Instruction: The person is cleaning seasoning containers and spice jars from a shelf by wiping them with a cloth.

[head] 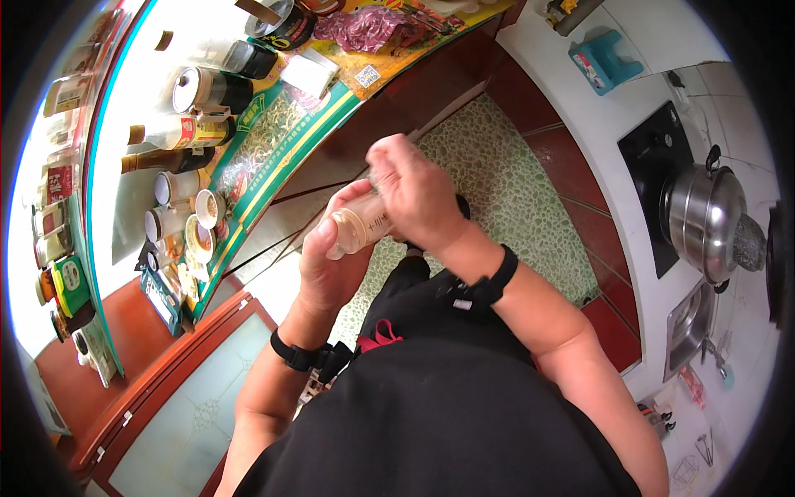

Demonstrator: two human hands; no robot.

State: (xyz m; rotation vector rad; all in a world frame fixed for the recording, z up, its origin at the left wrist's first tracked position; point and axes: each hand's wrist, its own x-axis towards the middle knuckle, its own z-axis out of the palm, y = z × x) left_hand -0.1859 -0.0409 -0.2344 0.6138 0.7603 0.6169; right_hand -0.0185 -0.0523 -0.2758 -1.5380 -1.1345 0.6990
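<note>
My left hand [335,261] holds a small clear plastic jar [360,223], tilted, with its pale ringed end towards the left and dark writing on its side. Over the far end of the jar is my right hand [416,186], blurred, with its fingers curled; whether it touches the jar or holds anything cannot be told. Both hands are in front of my body, above the floor. To their left, on the counter, stand a small white cup [210,208] with something brown in it and a bowl [200,239] with dark contents.
Jars and bottles [205,133] crowd the left counter, whose patterned cover [292,149] has a green edge. A crumpled pink plastic bag [366,28] lies farther back. Along the right counter are a steel pot [708,217] on a black hob [646,180] and a sink [686,329].
</note>
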